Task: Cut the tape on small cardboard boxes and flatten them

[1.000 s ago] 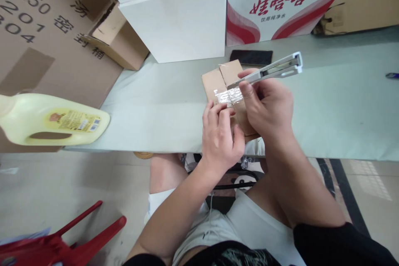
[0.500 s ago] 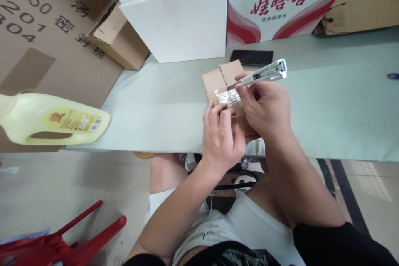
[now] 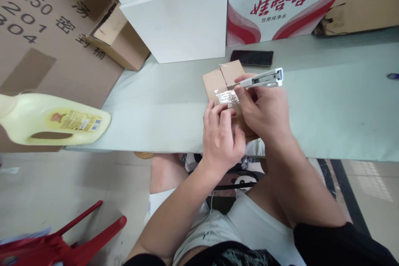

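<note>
A small brown cardboard box (image 3: 214, 81) lies near the table's front edge, with a strip of clear tape (image 3: 227, 97) stuck across its top seam. My left hand (image 3: 220, 133) grips its near left part, fingers bent over the top and thumb toward the body. In my right hand (image 3: 263, 106) is a white utility knife (image 3: 264, 78), pinched between thumb and fingers. Its front end points left at the seam beside the tape; the blade is thin and hard to make out. Both hands cover much of the box's near and right parts.
Behind the box lies a black phone (image 3: 252, 57). White cartons (image 3: 183, 25) and a red-and-white carton (image 3: 280, 12) line the back. At left are a pale yellow jug (image 3: 62, 120) and brown cartons (image 3: 121, 45). A red stool (image 3: 71, 245) stands on the floor.
The knife's rear end has dropped and moved slightly left, so the knife lies flatter. My right hand has shifted a little with it. My left hand and the box have stayed put.
</note>
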Demonstrator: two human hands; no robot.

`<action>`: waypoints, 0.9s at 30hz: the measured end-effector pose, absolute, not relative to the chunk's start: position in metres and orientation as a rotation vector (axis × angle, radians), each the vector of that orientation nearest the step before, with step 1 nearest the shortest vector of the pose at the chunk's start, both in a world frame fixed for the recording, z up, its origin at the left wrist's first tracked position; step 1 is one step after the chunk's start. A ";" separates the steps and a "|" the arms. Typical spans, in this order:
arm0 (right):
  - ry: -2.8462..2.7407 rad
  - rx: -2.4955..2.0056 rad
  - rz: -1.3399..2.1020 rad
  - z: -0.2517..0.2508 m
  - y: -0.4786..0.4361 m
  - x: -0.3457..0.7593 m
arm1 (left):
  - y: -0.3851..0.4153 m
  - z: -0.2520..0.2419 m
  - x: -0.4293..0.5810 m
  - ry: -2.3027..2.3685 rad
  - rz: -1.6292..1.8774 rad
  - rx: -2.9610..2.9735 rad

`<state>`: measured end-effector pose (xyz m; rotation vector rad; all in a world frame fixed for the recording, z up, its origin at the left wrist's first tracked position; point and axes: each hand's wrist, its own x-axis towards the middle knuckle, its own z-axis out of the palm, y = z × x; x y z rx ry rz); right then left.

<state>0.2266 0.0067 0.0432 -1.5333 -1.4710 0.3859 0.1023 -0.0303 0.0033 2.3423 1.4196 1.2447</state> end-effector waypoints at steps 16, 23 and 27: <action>-1.509 -1.560 0.414 0.044 0.007 0.227 | -0.031 0.004 0.102 1.418 1.233 2.316; -1.520 -1.528 0.392 0.042 0.007 0.227 | -0.031 0.004 0.103 1.420 1.223 2.317; -1.537 -1.566 0.415 0.040 0.008 0.227 | -0.031 0.004 0.103 1.428 1.198 2.360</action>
